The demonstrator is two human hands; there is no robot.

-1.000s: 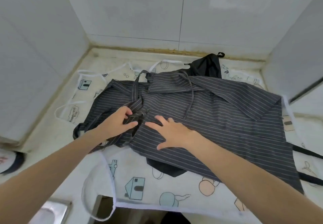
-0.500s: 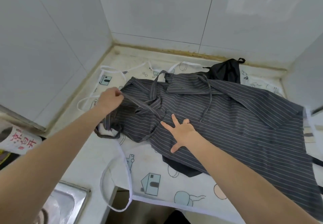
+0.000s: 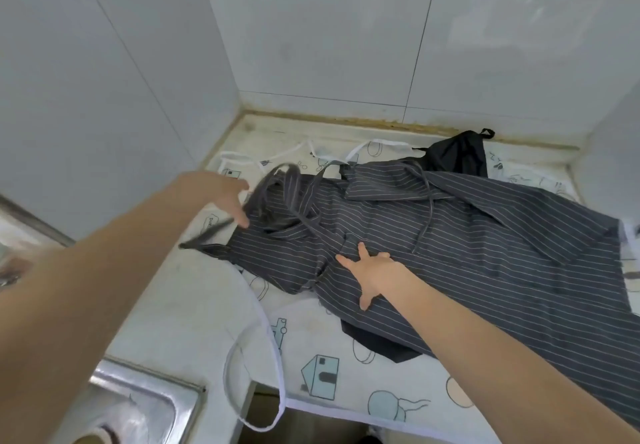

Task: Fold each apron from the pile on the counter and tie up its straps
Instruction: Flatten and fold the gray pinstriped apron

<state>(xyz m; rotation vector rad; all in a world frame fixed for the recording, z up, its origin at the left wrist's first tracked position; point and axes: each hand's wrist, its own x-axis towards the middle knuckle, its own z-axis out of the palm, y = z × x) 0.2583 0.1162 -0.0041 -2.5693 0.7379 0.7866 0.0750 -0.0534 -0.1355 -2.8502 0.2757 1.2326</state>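
Your left hand [image 3: 221,197] is swinging further out to the left than it was a moment ago, dragging a strap [image 3: 277,184] of the striped apron [image 3: 467,253] with it; the strap is now blurring in an arc above the cloth instead of lying flat. You are keeping your right hand [image 3: 374,270] where it was, fingers spread and straight, pressing the apron down near its bunched left end.

Your left fingers are reaching straight out with the strap running across them, but motion blur is hiding whether you are actually pinching it, so I cannot tell how firm that hold is. The striped apron is lying across the counter [image 3: 194,305] on top of a white printed apron [image 3: 346,374] and a black one [image 3: 457,156].

Watch the snag: the strap is looping around folds of the bib, and a hard pull is likely to tighten a knot or drag the whole pile sideways. The white strap [image 3: 256,367] is dangling over the counter edge near the sink [image 3: 138,398], so shifting cloth could be carrying it, and the apron beneath, off the front.
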